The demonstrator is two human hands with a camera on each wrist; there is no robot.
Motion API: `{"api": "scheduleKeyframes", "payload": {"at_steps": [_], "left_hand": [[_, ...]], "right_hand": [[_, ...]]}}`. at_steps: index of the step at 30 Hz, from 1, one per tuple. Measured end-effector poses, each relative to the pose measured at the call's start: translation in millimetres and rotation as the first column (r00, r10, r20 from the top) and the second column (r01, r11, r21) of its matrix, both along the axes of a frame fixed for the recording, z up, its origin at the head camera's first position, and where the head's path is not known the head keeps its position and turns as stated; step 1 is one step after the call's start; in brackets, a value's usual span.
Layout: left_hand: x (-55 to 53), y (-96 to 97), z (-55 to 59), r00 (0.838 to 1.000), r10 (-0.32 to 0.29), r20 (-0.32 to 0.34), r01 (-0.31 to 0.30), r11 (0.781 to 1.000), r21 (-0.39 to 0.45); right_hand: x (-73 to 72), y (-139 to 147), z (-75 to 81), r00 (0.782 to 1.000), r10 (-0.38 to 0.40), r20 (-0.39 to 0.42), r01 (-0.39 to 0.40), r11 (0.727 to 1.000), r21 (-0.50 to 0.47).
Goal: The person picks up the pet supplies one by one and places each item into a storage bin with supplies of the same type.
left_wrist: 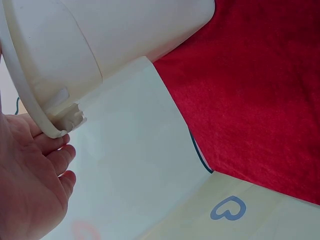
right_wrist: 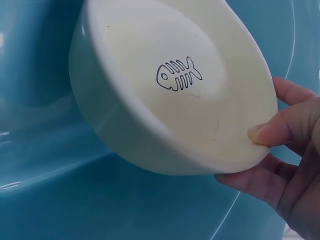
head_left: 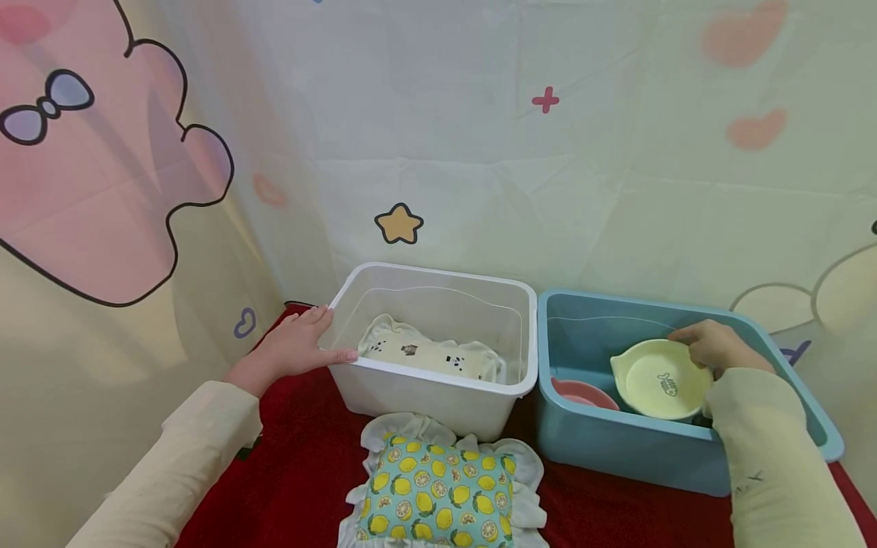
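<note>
A pale yellow bowl (head_left: 661, 378) with a fishbone print is tilted inside the blue bin (head_left: 637, 449). My right hand (head_left: 726, 347) pinches its edge, with the thumb on the inner face and the fingers beneath, as the right wrist view shows. A pink bowl (head_left: 586, 394) lies in the same bin, partly hidden by the front wall. At the left corner of the white bin (head_left: 425, 388), my left hand (head_left: 296, 346) rests against the rim, thumb over the front edge. Inside the white bin is a cream ruffled cloth item (head_left: 425, 354) with small animal prints.
A lemon-print cushion (head_left: 438, 491) with white ruffles lies in front of the white bin on the red cloth (head_left: 288, 457). The two bins stand side by side. Behind them hangs a printed curtain (head_left: 466, 198), which also covers the left side.
</note>
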State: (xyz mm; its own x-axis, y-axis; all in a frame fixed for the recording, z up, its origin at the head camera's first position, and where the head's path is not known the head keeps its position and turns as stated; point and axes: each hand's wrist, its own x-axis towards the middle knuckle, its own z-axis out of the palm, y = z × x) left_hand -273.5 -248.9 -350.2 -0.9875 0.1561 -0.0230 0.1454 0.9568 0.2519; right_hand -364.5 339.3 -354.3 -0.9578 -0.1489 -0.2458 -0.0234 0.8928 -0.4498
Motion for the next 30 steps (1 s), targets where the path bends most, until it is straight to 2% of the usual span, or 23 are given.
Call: {"api": "scheduleKeyframes", "payload": {"at_steps": [12, 23, 30], "left_hand": [[0.8, 0.6, -0.3, 1.000, 0.004, -0.003, -0.004, 1.000, 0.003], [1.6, 0.1, 1.4, 1.000, 0.010, 0.003, -0.010, 1.000, 0.005], [0.9, -0.1, 0.5, 1.000, 0.013, 0.008, -0.013, 1.000, 0.016]], "right_hand": [[-0.9, -3.6, 0.0, 0.999, 0.040, -0.022, -0.039, 0.996, 0.078], [-4.6, -3.4, 0.4, 0.996, 0.086, -0.008, -0.084, 0.988, 0.126], [-3.6, -9.0, -0.3, 0.997, 0.071, 0.005, -0.071, 0.983, 0.168]]}}
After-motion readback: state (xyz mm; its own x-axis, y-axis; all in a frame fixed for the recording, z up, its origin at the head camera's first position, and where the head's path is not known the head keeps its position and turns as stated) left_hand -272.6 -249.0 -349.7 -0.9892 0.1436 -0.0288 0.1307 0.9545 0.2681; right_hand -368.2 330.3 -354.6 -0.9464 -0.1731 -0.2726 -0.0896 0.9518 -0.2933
